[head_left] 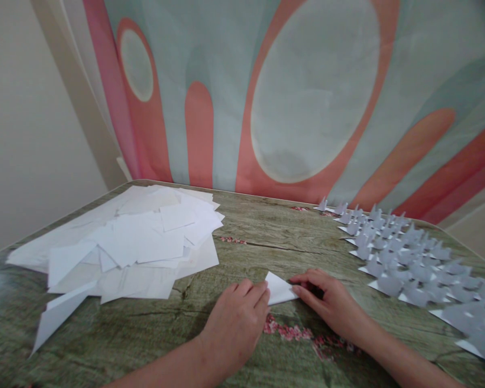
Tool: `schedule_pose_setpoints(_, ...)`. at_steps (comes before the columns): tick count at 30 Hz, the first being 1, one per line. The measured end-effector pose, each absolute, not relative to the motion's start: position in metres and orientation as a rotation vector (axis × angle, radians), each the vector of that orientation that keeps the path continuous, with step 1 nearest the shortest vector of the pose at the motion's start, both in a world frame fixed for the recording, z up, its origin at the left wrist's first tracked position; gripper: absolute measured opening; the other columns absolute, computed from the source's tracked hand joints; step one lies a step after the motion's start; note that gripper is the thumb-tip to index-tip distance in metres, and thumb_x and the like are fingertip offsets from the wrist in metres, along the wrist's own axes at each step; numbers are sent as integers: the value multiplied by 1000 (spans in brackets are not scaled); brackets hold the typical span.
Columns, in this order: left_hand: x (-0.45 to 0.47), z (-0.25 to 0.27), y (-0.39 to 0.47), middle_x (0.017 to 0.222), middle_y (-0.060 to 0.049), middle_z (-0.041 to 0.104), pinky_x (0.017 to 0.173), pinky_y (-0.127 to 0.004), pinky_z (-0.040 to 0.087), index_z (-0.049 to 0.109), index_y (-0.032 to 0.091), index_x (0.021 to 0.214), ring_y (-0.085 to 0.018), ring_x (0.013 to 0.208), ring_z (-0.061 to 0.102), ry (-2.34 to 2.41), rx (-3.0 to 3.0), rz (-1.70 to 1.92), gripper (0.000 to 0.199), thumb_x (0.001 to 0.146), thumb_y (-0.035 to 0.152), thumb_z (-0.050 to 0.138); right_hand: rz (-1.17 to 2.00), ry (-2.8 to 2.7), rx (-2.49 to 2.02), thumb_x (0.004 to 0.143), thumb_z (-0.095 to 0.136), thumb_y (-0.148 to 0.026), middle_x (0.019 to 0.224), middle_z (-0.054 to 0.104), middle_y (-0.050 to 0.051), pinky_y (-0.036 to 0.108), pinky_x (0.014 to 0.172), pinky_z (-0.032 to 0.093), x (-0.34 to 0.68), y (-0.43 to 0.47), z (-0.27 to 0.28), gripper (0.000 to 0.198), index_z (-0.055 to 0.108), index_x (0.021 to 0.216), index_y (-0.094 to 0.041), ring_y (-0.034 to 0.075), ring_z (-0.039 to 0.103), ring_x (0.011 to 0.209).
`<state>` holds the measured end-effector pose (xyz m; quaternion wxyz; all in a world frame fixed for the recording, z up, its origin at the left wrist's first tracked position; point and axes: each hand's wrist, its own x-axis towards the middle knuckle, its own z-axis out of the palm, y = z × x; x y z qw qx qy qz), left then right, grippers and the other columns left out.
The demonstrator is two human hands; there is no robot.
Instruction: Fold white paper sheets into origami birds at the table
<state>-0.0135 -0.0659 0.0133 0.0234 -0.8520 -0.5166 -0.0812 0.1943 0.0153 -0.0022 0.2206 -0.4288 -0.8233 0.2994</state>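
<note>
Down near the front edge of the wood-grain table, both hands met over one small folded white paper. The left hand lay palm down with its fingers together, its fingertips pressed on the paper's left edge; it gripped nothing. The right hand rested flat just right of the paper, fingers stretched toward it and touching its right corner, apparently pinning it rather than pinching it, though the blur made that hard to judge. The paper lay on the table with one pointed corner raised between the two hands. Well to the left of the paper sat a loose pile of white sheets. To the right of it stood rows of folded paper figures, running back toward the patterned curtain behind the table.
</note>
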Motion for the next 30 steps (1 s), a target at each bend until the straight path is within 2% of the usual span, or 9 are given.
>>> schedule_pose_setpoints(10, -13, 11, -65, 119, -6, 57, 74, -38, 47, 56, 13, 111, -22, 91, 51, -1609, -2620, -282, 27, 90, 23, 41, 829, -2286, -1162, 86, 50, -36, 75, 60, 3, 31, 70, 43, 194, 14, -1, 24, 65, 93, -20, 18, 55, 74)
schedule_pose_setpoints(13, -12, 12, -65, 120, -5, 57, 73, -37, 47, 56, 13, 111, -22, 91, 51, -1604, -2611, -281, 27, 90, 24, 42, 786, -2301, -1091, 88, 47, -33, 83, 59, 5, 32, 74, 44, 196, 12, -1, 23, 63, 97, -20, 18, 54, 81)
schedule_pose_setpoints(19, -11, 13, -65, 118, -5, 58, 73, -37, 46, 56, 14, 111, -22, 91, 51, -1592, -2601, -271, 27, 89, 26, 46, 462, -2575, -794, 86, 51, -26, 112, 53, 7, 41, 90, 37, 191, -5, 7, 27, 56, 113, -25, 23, 43, 106)
schedule_pose_setpoints(30, -11, 12, -65, 112, -6, 60, 73, -38, 41, 56, 12, 111, -23, 90, 51, -1533, -2606, -224, 36, 87, 38, 48, 434, -2685, -829, 85, 54, -32, 114, 56, 5, 42, 91, 35, 183, -12, 11, 29, 55, 113, -24, 24, 42, 106)
